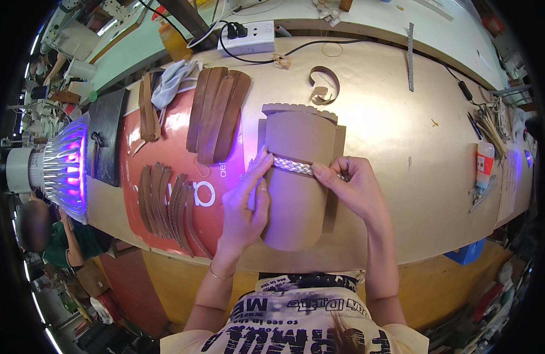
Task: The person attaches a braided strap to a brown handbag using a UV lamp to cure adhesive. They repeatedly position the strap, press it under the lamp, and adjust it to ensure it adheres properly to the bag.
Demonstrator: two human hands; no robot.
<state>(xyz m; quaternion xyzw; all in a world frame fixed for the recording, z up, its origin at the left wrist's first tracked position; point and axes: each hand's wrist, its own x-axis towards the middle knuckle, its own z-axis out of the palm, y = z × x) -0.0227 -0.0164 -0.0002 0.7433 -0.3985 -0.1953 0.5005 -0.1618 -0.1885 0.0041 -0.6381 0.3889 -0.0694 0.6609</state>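
A rounded brown form [293, 218], like a half-cylinder, stands in front of me on the table. Across its upper half runs a silvery-white braided strap [293, 166], edged by a thin brown band. My left hand [246, 203] presses its fingertips on the strap's left end at the side of the form, thumb bent below. At the other end, my right hand [355, 186] pinches the strap between thumb and fingers; a short tip shows beyond them. Flat brown pieces [334, 203] stick out along the form's sides. A scalloped strip [299, 110] rims its far end.
Left of the form, wide brown strips [216, 115] and narrower strips [160, 203] lie on a red sheet [207, 227]. A glowing purple lamp [66, 168] stands far left, near a person in green [57, 242]. Behind are a power strip [247, 39], a curled strip [326, 82] and a steel ruler [410, 56].
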